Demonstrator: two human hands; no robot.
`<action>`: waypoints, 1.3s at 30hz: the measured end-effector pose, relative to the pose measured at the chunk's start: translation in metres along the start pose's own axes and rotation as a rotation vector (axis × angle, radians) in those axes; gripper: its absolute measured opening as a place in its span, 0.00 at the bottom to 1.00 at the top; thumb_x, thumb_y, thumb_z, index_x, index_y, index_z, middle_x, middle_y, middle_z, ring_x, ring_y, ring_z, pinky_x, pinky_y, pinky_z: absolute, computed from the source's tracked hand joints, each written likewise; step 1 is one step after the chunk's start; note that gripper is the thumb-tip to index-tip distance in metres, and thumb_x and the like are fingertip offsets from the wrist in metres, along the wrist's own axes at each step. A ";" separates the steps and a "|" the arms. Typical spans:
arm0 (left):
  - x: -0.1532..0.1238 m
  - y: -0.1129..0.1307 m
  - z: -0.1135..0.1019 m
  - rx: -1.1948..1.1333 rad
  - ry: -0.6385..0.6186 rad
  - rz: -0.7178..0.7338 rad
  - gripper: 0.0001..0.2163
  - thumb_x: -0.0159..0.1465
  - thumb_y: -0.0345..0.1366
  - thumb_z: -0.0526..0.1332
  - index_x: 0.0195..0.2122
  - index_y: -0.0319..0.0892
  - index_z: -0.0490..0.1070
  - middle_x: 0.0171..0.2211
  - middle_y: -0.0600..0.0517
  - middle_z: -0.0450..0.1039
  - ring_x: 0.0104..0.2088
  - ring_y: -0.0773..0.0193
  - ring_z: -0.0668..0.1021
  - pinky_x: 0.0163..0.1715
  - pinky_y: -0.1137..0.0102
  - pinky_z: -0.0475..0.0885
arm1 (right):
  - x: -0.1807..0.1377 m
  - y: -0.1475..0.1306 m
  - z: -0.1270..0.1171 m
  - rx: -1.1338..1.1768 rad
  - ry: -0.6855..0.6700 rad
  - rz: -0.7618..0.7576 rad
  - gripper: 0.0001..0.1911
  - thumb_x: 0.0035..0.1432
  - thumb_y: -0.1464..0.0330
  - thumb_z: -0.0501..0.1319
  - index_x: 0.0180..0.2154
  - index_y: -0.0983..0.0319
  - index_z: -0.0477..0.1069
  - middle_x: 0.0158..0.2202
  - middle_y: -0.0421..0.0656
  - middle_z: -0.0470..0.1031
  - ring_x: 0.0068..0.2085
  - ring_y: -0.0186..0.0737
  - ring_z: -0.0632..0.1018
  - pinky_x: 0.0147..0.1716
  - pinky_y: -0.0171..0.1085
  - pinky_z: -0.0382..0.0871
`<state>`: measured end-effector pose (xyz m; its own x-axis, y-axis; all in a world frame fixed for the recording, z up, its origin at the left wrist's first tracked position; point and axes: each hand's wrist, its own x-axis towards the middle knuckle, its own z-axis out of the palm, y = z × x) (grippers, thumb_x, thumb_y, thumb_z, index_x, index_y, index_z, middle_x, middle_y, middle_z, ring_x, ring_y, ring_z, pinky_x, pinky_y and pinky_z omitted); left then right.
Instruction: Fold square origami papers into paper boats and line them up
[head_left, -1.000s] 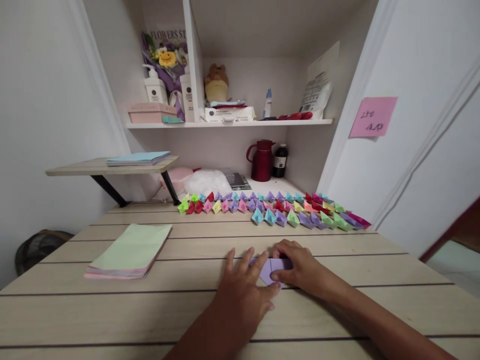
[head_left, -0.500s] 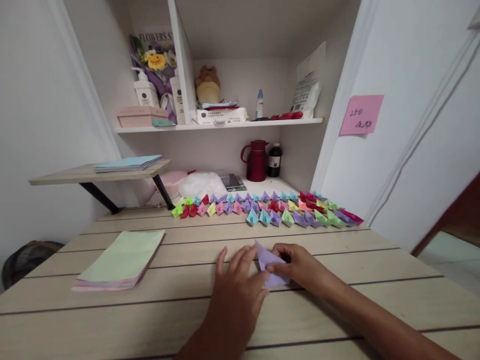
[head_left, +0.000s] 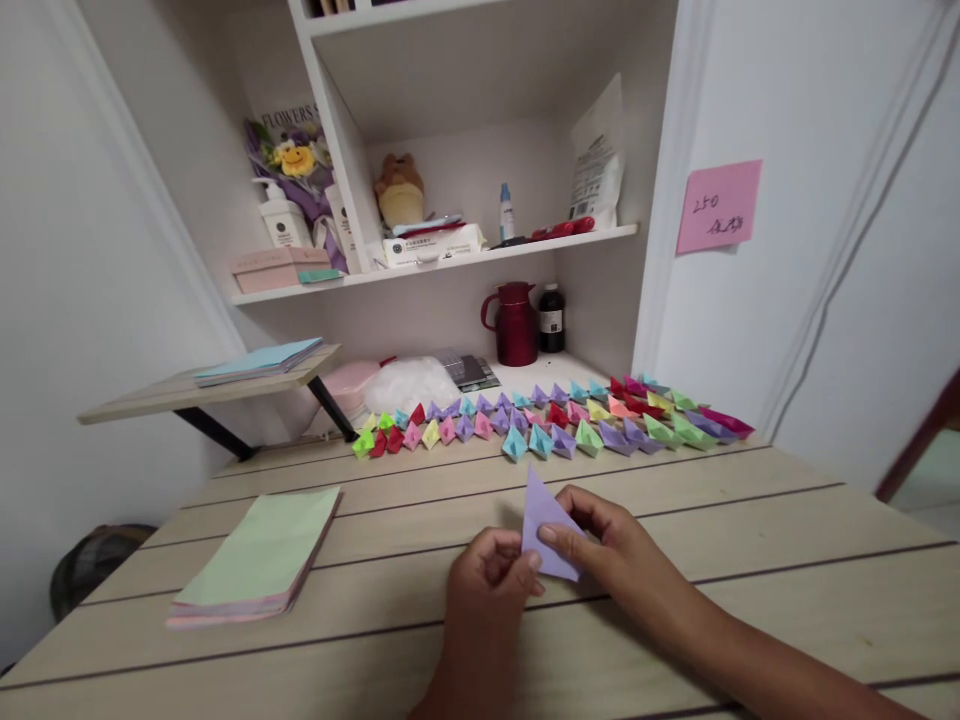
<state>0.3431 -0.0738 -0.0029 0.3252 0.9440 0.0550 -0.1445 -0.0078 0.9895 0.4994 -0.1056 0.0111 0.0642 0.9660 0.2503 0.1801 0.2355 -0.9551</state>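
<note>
A folded piece of purple paper (head_left: 546,512) stands tilted above the table, pointed at the top. My left hand (head_left: 491,575) pinches its lower left edge between thumb and curled fingers. From the right side, my right hand (head_left: 596,530) grips the same paper, thumb flat on the front face and fingers behind it. Beyond both hands, several small folded paper boats (head_left: 600,438) in many colours stand in rows. A stack of paper sheets (head_left: 262,555), pale green on top, lies to the left of my hands.
A small raised shelf (head_left: 150,392) on black legs carries blue sheets (head_left: 259,362) at the left. Behind the boats stand a dark red jug (head_left: 517,325) and a dark bottle (head_left: 551,320). The wooden table (head_left: 360,660) has dark grooves.
My left hand has gone from spread fingers to a pinch on the paper's edge. The purple paper is now more upright. The camera view has tilted and shifted slightly.
</note>
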 end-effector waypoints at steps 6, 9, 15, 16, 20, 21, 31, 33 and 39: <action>0.002 0.006 -0.008 0.036 0.146 -0.014 0.10 0.50 0.40 0.68 0.24 0.38 0.74 0.17 0.56 0.68 0.19 0.70 0.68 0.23 0.75 0.61 | 0.000 0.002 -0.001 -0.056 -0.006 -0.021 0.15 0.57 0.57 0.61 0.27 0.61 0.64 0.27 0.38 0.64 0.29 0.35 0.65 0.30 0.34 0.60; 0.006 0.001 -0.013 0.012 0.105 -0.063 0.12 0.49 0.42 0.69 0.23 0.37 0.74 0.16 0.57 0.65 0.19 0.71 0.64 0.22 0.75 0.58 | -0.001 -0.003 -0.004 0.020 0.012 -0.008 0.18 0.59 0.54 0.58 0.27 0.60 0.63 0.25 0.37 0.63 0.28 0.35 0.65 0.27 0.33 0.60; 0.011 0.000 -0.023 -0.208 -0.068 -0.175 0.14 0.52 0.44 0.70 0.24 0.38 0.71 0.18 0.58 0.61 0.21 0.73 0.62 0.27 0.75 0.60 | 0.003 -0.010 -0.015 0.220 0.103 -0.029 0.16 0.64 0.55 0.53 0.40 0.60 0.69 0.33 0.41 0.69 0.34 0.38 0.72 0.36 0.38 0.64; 0.011 0.002 -0.024 -0.251 -0.109 -0.186 0.14 0.52 0.44 0.69 0.24 0.38 0.70 0.18 0.58 0.61 0.22 0.72 0.62 0.29 0.74 0.61 | 0.004 -0.010 -0.017 0.244 0.096 -0.017 0.16 0.64 0.55 0.53 0.43 0.60 0.69 0.35 0.41 0.69 0.34 0.38 0.72 0.37 0.38 0.64; 0.011 0.006 -0.025 -0.334 -0.224 -0.190 0.16 0.55 0.44 0.68 0.21 0.39 0.67 0.17 0.58 0.58 0.23 0.71 0.62 0.29 0.73 0.60 | 0.002 -0.016 -0.016 0.296 -0.020 -0.019 0.16 0.64 0.56 0.54 0.45 0.60 0.70 0.35 0.42 0.69 0.33 0.38 0.72 0.38 0.39 0.64; 0.011 0.006 -0.025 -0.341 -0.238 -0.185 0.16 0.55 0.44 0.68 0.21 0.39 0.67 0.17 0.58 0.57 0.23 0.70 0.62 0.29 0.73 0.60 | 0.001 -0.018 -0.015 0.310 -0.048 -0.025 0.16 0.63 0.57 0.55 0.45 0.60 0.69 0.35 0.41 0.69 0.33 0.37 0.72 0.37 0.39 0.64; 0.011 0.007 -0.023 -0.335 -0.295 -0.141 0.14 0.58 0.42 0.66 0.22 0.37 0.69 0.21 0.55 0.62 0.27 0.69 0.65 0.34 0.72 0.61 | -0.005 -0.021 -0.011 0.397 -0.155 -0.058 0.22 0.57 0.59 0.64 0.51 0.57 0.65 0.37 0.39 0.65 0.35 0.36 0.69 0.36 0.36 0.63; 0.012 0.004 -0.025 -0.303 -0.292 -0.139 0.14 0.58 0.42 0.66 0.23 0.37 0.69 0.21 0.55 0.61 0.27 0.69 0.64 0.33 0.72 0.60 | -0.004 -0.017 -0.011 0.385 -0.153 -0.045 0.25 0.55 0.60 0.66 0.52 0.56 0.64 0.38 0.39 0.65 0.35 0.35 0.68 0.35 0.35 0.62; 0.014 0.001 -0.028 -0.239 -0.317 -0.152 0.17 0.58 0.44 0.66 0.20 0.39 0.64 0.19 0.57 0.56 0.24 0.70 0.59 0.28 0.73 0.56 | -0.002 -0.010 -0.010 0.412 -0.138 -0.009 0.31 0.50 0.64 0.69 0.54 0.54 0.62 0.35 0.36 0.65 0.28 0.29 0.64 0.28 0.32 0.58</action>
<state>0.3215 -0.0517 -0.0044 0.6257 0.7799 -0.0136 -0.2731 0.2353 0.9328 0.5071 -0.1109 0.0215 -0.0720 0.9623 0.2623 -0.2287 0.2401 -0.9434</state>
